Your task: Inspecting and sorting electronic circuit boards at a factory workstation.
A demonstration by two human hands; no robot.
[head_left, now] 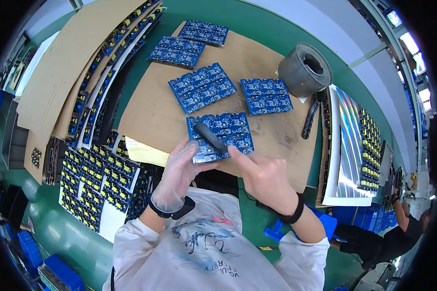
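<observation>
My left hand [180,162], in a thin clear glove, grips the lower left edge of a blue circuit board panel [235,123] at the near edge of the cardboard. In my right hand [264,177], which is bare, is a black brush [210,137], slightly blurred, lying slantwise over that panel. My right index finger stretches along its near end; the other fingers curl in. Beyond my hands lie more blue panels: one in the middle [202,87], another to the right [267,96], and two farther back [177,51] [204,32].
A grey round metal can [303,70] stands at the back right of the cardboard sheet [145,116]. A second black brush [310,120] lies near the right edge. Board stacks with yellow parts flank me left [90,182] and right [369,145]. Another person [393,237] is at far right.
</observation>
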